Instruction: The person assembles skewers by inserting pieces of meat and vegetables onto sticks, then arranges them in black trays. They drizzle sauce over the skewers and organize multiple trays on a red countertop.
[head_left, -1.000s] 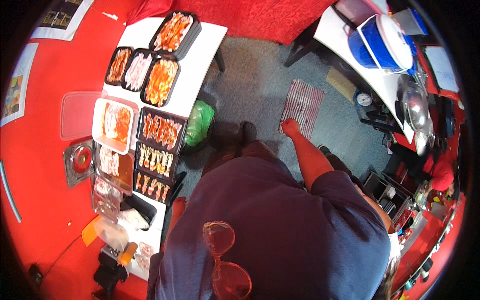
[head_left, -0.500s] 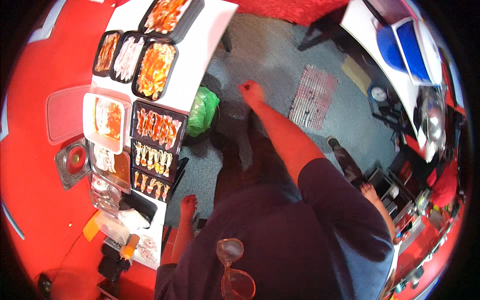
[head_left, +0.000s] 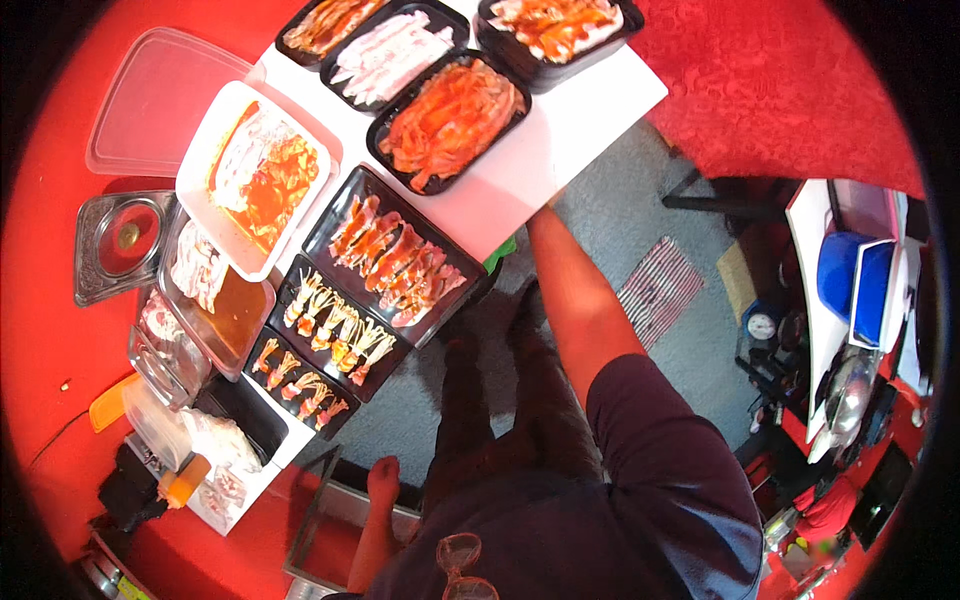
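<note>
My left hand hangs beside the table's near end, fingers curled in, with nothing visible in it. My right forearm reaches up to the white table's right edge, which hides the hand. Nearest that arm, a black tray of sauced meat strips lies on the table. Alongside it are a tray of meat-wrapped enoki bundles and another of smaller bundles. Farther up stand black tubs of red marinated meat, pale strips and sauced slices.
A white tub with sauce and meat sits left of the trays, near steel pans and a clear lid. Under the table edge shows a green bag. At right are a striped mat and a blue container.
My view has turned toward the table, which now fills more of the picture. The right hand, a visible fist before, has gone behind the table's edge. The left hand stays low.
</note>
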